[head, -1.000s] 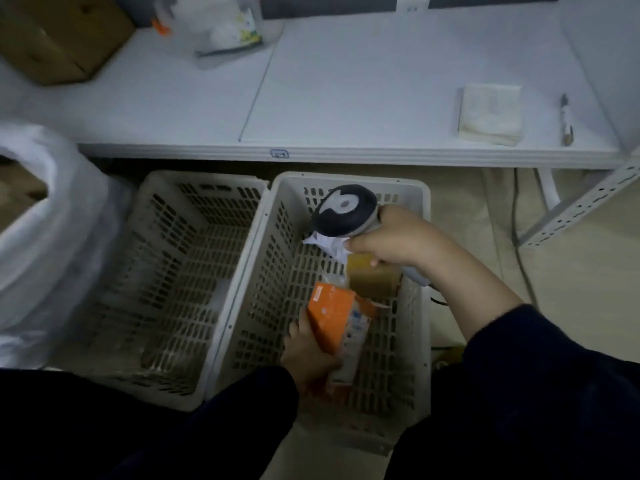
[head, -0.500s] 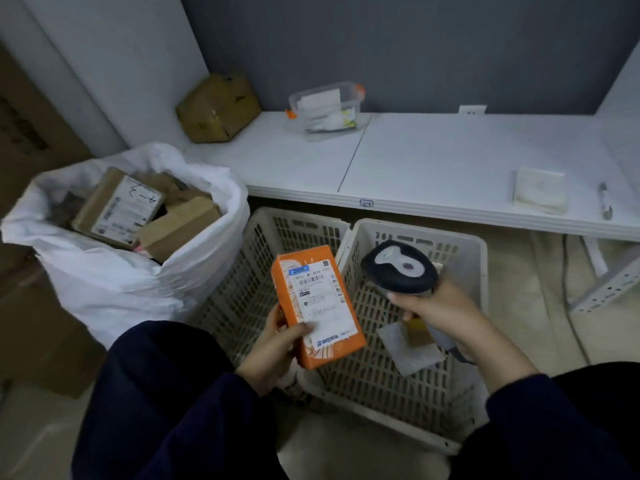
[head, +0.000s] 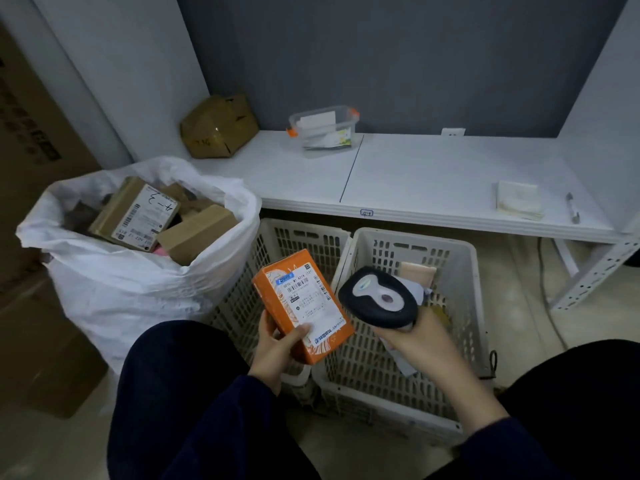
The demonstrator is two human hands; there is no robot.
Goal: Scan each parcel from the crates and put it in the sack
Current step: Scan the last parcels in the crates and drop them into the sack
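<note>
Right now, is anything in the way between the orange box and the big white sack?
Nothing visible. The left hand holds the orange box in open air beside the sack, whose mouth is open, though brown parcels fill it near the rim.

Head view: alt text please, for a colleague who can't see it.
The left hand holds an orange cardboard parcel, label up, beside the black handheld scanner in the right hand, above two white plastic crates; a white sack of parcels stands left.

The sack point(head: 131, 292) stands left of the left crate point(head: 304, 227), with the right crate point(head: 412, 237) just beside it. A shelf point(head: 433, 174) runs behind both crates.
</note>
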